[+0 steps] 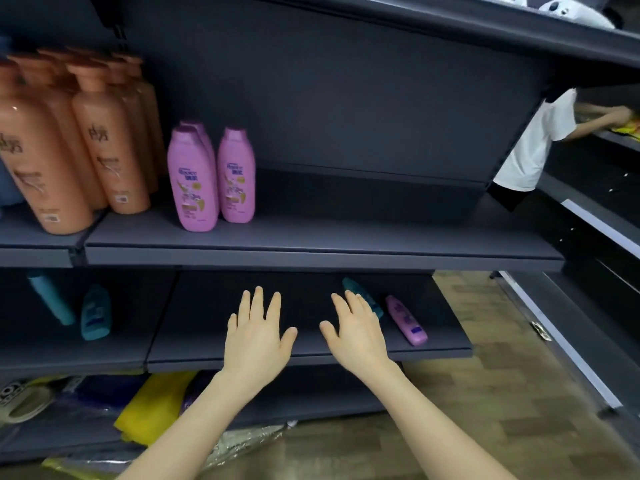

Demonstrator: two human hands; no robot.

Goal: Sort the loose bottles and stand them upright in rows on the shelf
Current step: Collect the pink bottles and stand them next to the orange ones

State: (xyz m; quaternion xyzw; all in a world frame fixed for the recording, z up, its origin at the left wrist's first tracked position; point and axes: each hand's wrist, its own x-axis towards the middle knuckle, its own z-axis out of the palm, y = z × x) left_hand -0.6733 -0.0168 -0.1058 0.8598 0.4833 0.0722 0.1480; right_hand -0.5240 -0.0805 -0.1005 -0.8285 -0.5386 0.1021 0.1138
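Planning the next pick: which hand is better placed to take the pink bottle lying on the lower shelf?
Right. The right hand, open, is close beside the lying pink bottle, with a teal bottle partly behind its fingers. The left hand is farther off, on the right hand's other side.

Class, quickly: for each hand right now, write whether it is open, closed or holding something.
Left hand: open, fingers straight, holding nothing.
Right hand: open, fingers straight, holding nothing.
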